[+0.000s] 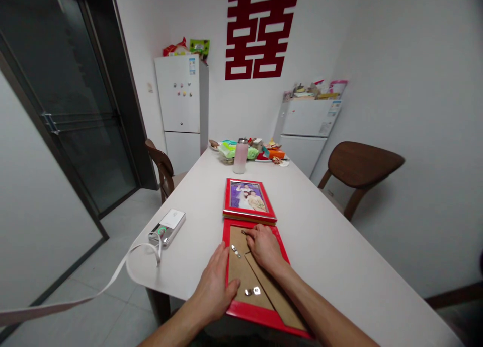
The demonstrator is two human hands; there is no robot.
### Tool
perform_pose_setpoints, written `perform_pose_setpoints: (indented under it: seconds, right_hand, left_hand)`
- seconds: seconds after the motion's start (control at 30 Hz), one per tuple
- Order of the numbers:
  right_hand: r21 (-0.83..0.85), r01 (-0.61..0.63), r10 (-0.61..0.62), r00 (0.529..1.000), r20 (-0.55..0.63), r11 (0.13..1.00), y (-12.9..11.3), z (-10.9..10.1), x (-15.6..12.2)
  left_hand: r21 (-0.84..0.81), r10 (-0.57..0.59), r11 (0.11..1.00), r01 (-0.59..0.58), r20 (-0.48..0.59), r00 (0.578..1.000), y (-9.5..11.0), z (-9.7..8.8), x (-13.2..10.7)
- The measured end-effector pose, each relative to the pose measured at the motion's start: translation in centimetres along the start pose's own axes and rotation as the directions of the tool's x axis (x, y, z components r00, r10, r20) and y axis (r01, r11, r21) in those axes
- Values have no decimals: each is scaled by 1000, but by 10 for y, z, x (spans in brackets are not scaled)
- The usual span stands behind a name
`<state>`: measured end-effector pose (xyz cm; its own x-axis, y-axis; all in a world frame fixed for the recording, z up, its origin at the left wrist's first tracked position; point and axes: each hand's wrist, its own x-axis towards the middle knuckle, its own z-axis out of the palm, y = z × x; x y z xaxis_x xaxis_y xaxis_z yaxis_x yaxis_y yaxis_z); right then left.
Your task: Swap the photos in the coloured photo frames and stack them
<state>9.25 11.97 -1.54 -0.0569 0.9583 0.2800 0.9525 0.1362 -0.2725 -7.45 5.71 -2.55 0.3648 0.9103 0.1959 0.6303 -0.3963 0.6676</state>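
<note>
A red picture frame (264,317) lies face down at the near edge of the white table (332,246), its brown cardboard backing (245,276) and small metal clips showing. My left hand (215,286) lies flat on the frame's left edge, fingers stretched out. My right hand (264,246) rests on the backing near its top, fingers curled onto a metal clip (244,232). Just beyond stands a second red frame (249,200), face up, with a photo in it.
A white power bank (168,226) with a white cable (139,259) lies at the left table edge. A pink bottle (240,155) and a pile of snacks (260,150) sit at the far end. Wooden chairs (358,170) flank the table; two white fridges stand behind.
</note>
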Motion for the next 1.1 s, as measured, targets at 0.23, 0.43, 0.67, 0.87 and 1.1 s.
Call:
perform_pose_setpoints:
  seconds: [0.23, 0.43, 0.67, 0.87, 1.1]
  right_hand:
    - [77, 61, -66, 996, 57, 995, 4, -32, -50]
    - [111, 0, -17, 989, 146, 994, 8, -34, -75]
    - [148, -62, 38, 987, 156, 987, 0, -57, -63]
    - [275, -20, -9, 995, 102, 961, -26, -74, -58]
    - [267, -27, 16, 999, 43, 963, 4, -57, -55]
  left_hand:
    - [-10, 0, 1000, 0, -22, 1000, -1, 2, -1]
    - [-1, -10, 1000, 10, -14, 1000, 0, 3, -1]
    - [-200, -50, 979, 44, -25, 998, 10, -6, 4]
    - [-695, -267, 703, 154, -58, 962, 23, -22, 20]
    - [-752, -403, 604, 265, -1, 915, -19, -64, 10]
